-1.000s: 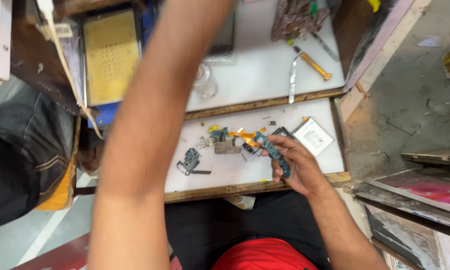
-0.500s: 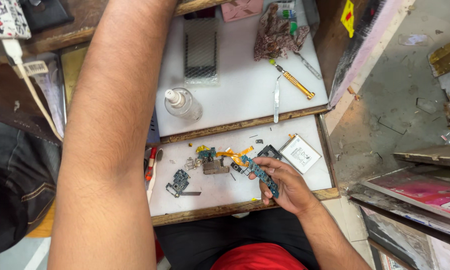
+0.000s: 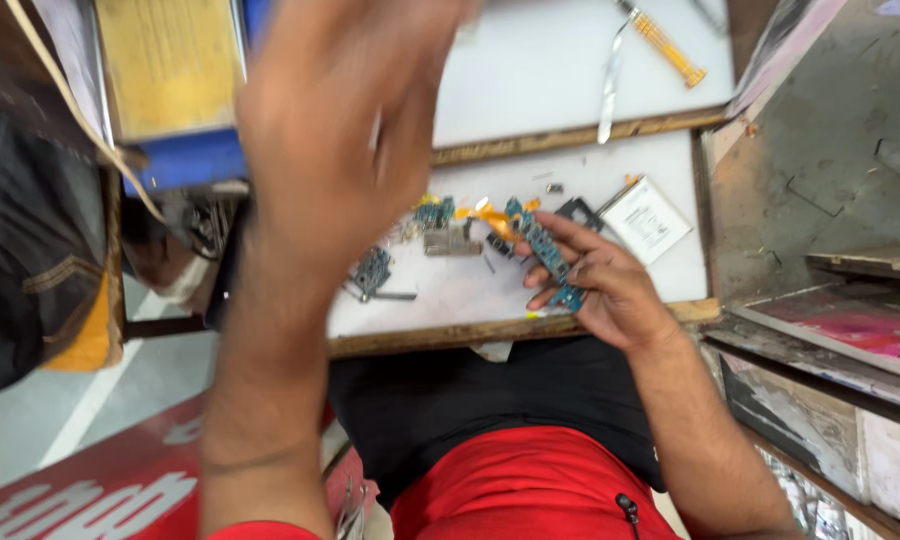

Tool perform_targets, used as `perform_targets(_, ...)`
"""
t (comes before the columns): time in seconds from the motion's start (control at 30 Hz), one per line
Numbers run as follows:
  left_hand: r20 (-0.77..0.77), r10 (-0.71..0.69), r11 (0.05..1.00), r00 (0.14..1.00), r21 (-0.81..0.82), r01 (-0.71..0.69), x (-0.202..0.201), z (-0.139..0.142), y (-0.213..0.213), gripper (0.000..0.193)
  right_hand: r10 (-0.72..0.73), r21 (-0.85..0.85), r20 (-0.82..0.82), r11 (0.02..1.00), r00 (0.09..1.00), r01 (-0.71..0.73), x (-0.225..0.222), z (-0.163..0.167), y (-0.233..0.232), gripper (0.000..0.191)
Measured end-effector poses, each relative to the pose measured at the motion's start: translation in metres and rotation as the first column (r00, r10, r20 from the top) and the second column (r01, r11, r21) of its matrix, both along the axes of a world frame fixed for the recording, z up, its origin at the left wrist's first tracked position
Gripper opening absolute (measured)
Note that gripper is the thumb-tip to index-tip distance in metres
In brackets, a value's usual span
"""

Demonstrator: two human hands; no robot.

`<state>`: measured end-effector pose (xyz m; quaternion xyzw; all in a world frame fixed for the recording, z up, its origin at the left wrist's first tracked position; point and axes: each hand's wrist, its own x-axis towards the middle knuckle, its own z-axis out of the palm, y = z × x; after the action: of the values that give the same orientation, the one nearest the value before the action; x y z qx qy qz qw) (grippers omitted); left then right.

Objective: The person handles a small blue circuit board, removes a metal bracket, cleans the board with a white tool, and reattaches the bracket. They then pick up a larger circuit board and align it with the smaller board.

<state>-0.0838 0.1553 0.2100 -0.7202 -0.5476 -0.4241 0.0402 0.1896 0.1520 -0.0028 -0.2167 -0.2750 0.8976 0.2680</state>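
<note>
Risk: the long blue-green circuit board [image 3: 547, 252] lay loosely across the right hand's fingers at the near edge of the bench [image 3: 660, 160]; in my judgement a small tilt could let it slide off that edge, since nothing pinned it firmly.
Second risk: the left hand was raised and blurred close to the camera, hiding much of the bench; a blind sweep downward could probably knock the small parts [image 3: 440, 228] lying mid-bench.
Right hand [image 3: 595, 283]: rested near the bench's front edge, fingers spread and lightly curled under the board, grasping it only loosely, forearm running back toward the body.
Left hand [image 3: 335, 140]: lifted high above the bench's left side, palm outward; it appeared released and carrying nothing, though blur left that uncertain.
Board's place: toward the front right of the bench, beside a black frame piece [image 3: 576, 211].
Nearby: a white flat battery-like pack [image 3: 647, 220] by the right edge; a yellow-handled screwdriver [image 3: 667, 47] at the far edge.
</note>
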Motion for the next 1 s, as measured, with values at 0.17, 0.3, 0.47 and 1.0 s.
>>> perform_targets(0.17,0.32,0.14,0.956,0.937,-0.292,-0.043,0.011,-0.095,-0.099,0.023,0.169,0.199,0.127,0.961,0.977,-0.192,-0.002,0.017,0.0,0.079)
perform_targets(0.3,0.51,0.163,0.906,0.844,-0.416,0.077,0.015,-0.165,-0.146,0.029,0.355,0.373,0.275,0.817,0.894,-0.439,-0.015,0.036,0.003,0.083)
perform_targets(0.47,0.527,0.169,0.9,0.833,-0.427,0.087,0.008,-0.181,-0.162,0.014,0.367,0.372,0.399,0.773,0.84,-0.515,-0.039,0.039,0.004,0.076)
perform_targets(1.0,0.653,0.295,0.88,0.698,-0.47,0.067,-0.002,-0.185,-0.158,0.009,0.069,0.32,0.158,0.94,0.985,-0.117,-0.018,0.01,-0.009,0.046)
